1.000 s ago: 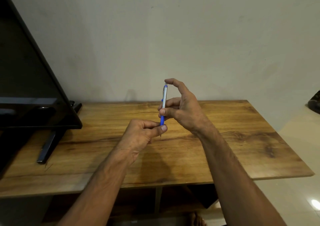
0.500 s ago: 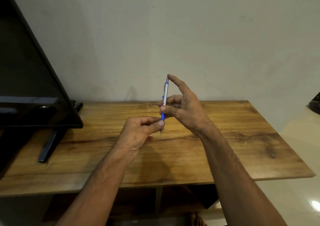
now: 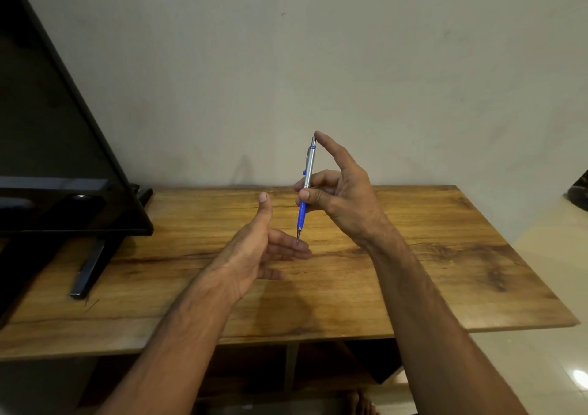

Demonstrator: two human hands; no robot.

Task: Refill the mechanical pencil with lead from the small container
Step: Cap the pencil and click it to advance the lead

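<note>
A mechanical pencil (image 3: 307,182) with a silver barrel and blue grip stands nearly upright above the wooden table (image 3: 413,255). My right hand (image 3: 342,196) grips it at mid-barrel between thumb and fingers, with the index finger resting on the top button. The tip points down and touches the fingers of my left hand (image 3: 264,246). That hand is spread flat, palm turned inward, thumb raised, and holds nothing. No lead container is in view.
A black flat screen (image 3: 57,160) on a stand (image 3: 92,265) occupies the table's left end. A plain wall rises behind the table. A dark object (image 3: 579,195) sits at the right edge, over a pale tiled floor (image 3: 541,367).
My left hand has opened from a pinch near the pencil tip into a flat palm under it. The right hand keeps the pencil upright, nearly still.
</note>
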